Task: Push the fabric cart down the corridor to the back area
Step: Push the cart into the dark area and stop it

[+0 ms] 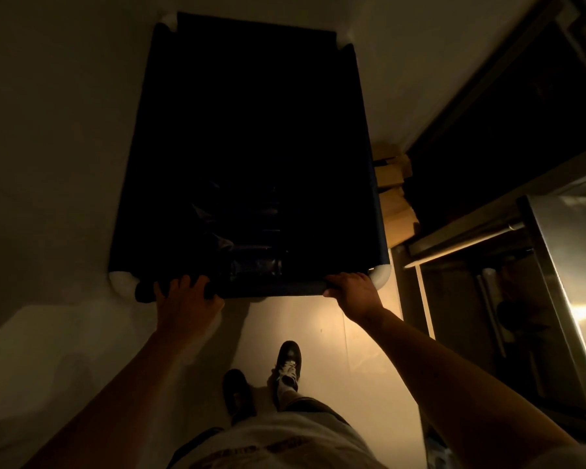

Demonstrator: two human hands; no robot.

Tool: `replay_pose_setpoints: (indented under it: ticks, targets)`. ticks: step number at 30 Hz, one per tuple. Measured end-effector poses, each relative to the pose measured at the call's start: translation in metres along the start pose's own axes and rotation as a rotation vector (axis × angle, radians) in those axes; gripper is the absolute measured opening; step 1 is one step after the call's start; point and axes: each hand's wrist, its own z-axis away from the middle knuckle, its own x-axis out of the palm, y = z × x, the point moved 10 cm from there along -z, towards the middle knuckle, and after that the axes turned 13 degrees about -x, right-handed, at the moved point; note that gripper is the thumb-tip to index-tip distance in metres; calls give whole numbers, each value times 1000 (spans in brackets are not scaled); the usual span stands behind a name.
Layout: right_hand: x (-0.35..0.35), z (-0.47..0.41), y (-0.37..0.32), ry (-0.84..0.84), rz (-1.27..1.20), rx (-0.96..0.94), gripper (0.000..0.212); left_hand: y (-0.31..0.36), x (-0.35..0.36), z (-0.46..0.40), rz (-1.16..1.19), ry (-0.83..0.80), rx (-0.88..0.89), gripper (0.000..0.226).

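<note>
The fabric cart fills the middle of a dim, narrow corridor, its dark cloth walls slung from white corner pipes and its inside too black to read. Both hands are on the near rail: the left hand has its fingers curled over the top near the left corner, and the right hand is wrapped round the bar just beside the right corner joint. Stacked cardboard boxes sit just beside the cart's right side. A steel unit stands further right. Dark shoes show on the pale floor below.
</note>
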Motion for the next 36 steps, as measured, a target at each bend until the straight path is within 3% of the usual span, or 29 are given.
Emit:
replay_pose_setpoints:
  ticks: [10,18,23,30,36]
  targets:
    - [9,-6,11,-15,15,-89,40,-5,9,-3,-105,-52,-9,69]
    - [18,-9,19,-49,92,-142,49,1,9,-4,-162,-49,-80,41]
    - [21,-9,18,-3,150,-69,62,6,10,-4,-193,-54,-126,40]
    - [14,-26,14,37,134,-48,52,18,10,-14,-169,-16,-43,59]
    - [6,-37,10,51,169,39,49,21,8,-37,-125,-18,13,56]
